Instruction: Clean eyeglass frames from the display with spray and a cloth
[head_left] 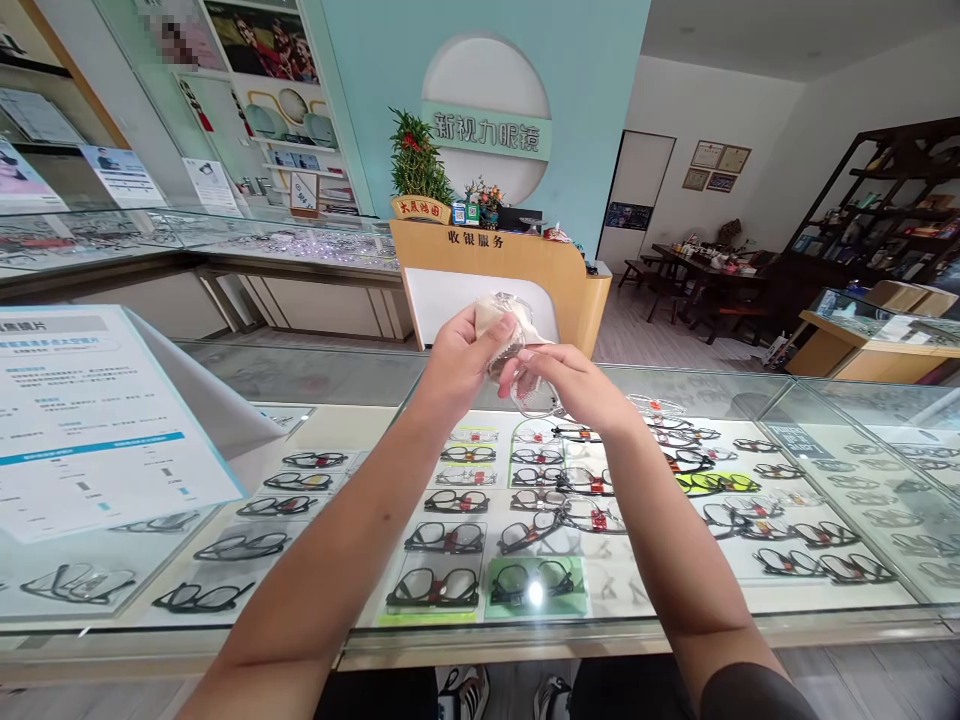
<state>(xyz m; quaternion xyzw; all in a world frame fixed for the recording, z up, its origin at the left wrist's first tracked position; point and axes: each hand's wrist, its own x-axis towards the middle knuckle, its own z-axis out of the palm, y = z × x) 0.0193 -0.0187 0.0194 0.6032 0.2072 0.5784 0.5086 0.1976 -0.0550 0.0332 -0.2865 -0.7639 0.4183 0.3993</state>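
My left hand [463,352] is closed on a cream-coloured cloth [491,308], thumb on top, above the glass display counter. The cloth is bunched around part of a pair of eyeglasses [534,408] with a thin, clear-looking rim. A rounded lens or rim hangs just below my fingers. My right hand [581,385] meets the left from the other side, its fingers pinched on the eyeglasses beside the cloth. Fingers and cloth hide most of the frame. Below both hands, rows of spectacle frames [442,535] lie under the counter's glass top.
A printed sign [97,420] stands on the counter at left. Past the counter is a wooden cashier desk [502,250] with a potted plant [415,160]. More glass cases [292,245] run along the left. At far right stand a dark table [705,262] and shelves [877,200].
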